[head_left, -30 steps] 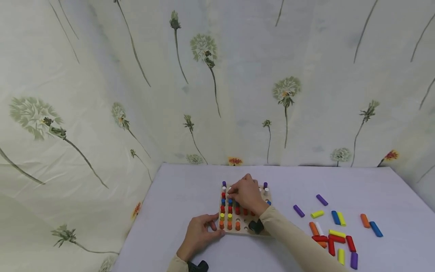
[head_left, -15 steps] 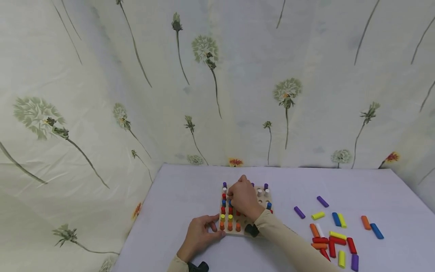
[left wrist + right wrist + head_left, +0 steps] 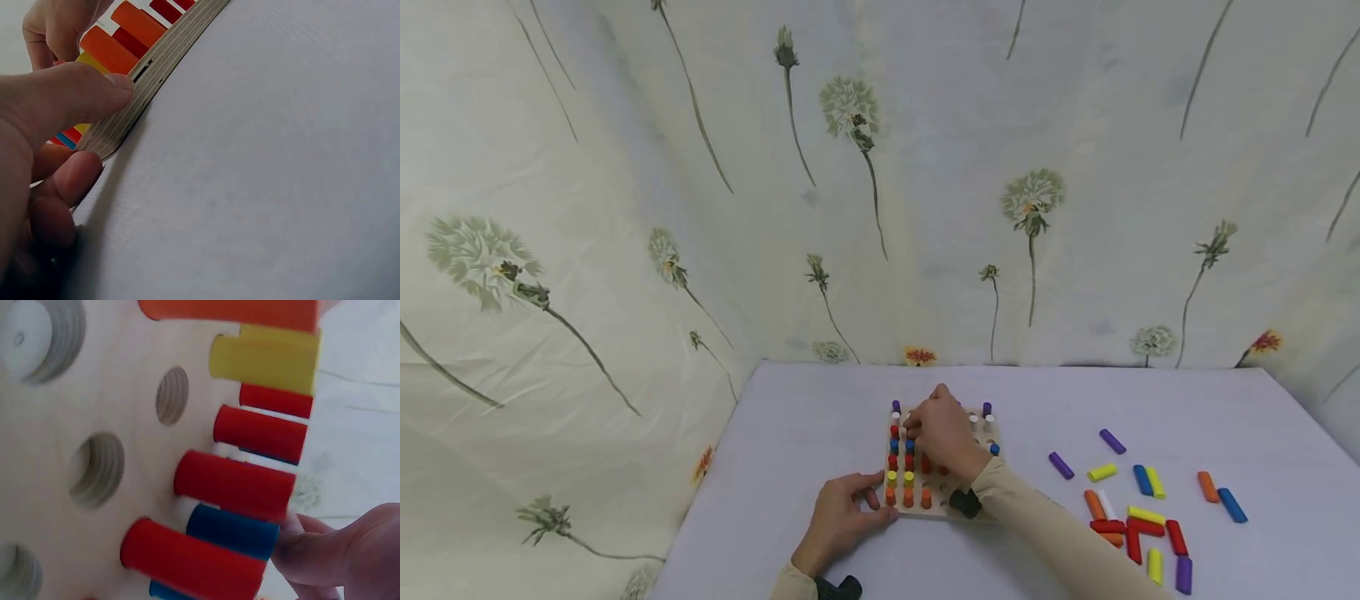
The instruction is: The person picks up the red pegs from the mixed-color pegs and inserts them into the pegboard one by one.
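Note:
A wooden pegboard [image 3: 910, 513] lies on the table, with upright coloured pegs in rows and some bare holes. My left hand [image 3: 842, 512] grips its near left corner; in the left wrist view the thumb [image 3: 103, 94] presses the board's edge and the fingers curl below. Above the board's left half is my right hand [image 3: 942, 429], thumb and fingers pinching a peg near the second column, mostly hidden by the hand. The right wrist view shows the right hand [image 3: 356, 550] behind red pegs [image 3: 234, 484] and a blue peg [image 3: 234, 531].
Loose pegs lie scattered right of the board, among them a purple peg [image 3: 1061, 466], a blue peg [image 3: 1232, 505] and red pegs [image 3: 1145, 527]. A flower-patterned cloth [image 3: 925, 208] hangs behind the white table [image 3: 805, 417].
My right hand shifts slightly over the same part of the pegboard, its fingers staying near the second column. The left hand stays at the board's corner.

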{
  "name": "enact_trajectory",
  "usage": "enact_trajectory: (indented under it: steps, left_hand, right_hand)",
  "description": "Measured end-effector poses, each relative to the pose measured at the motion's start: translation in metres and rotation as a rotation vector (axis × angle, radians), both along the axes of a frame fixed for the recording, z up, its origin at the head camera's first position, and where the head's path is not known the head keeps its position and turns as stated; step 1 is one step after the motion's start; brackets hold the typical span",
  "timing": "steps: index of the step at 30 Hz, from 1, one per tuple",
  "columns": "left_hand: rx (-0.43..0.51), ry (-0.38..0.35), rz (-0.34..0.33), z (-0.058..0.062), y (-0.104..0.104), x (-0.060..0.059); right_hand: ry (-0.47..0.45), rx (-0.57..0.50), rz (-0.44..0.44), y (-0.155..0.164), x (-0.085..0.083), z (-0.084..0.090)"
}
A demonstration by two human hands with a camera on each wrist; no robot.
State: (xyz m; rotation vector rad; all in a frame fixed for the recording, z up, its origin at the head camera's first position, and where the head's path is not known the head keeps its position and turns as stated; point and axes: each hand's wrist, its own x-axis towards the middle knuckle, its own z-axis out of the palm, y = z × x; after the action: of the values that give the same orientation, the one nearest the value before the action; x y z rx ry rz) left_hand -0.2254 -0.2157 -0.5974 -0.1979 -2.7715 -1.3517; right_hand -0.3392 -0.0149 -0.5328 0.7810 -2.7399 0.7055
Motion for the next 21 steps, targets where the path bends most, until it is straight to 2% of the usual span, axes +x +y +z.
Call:
enact_trajectory:
  steps: [9,13,21]
  left_hand:
    - [0.003,0.002,-0.006,0.001,0.001,0.001]
    - [-0.006,0.000,-0.002,0.002,0.003,0.001]
    - [-0.013,-0.025,0.021,0.003,0.004,0.003]
  right_hand:
    - [-0.098,-0.108,0.048,0.021,-0.010,0.000]
    - [-0.117,-0.133,0.040,0.037,-0.008,0.010]
    - [-0.052,-0.082,0.056,0.095,-0.006,0.032]
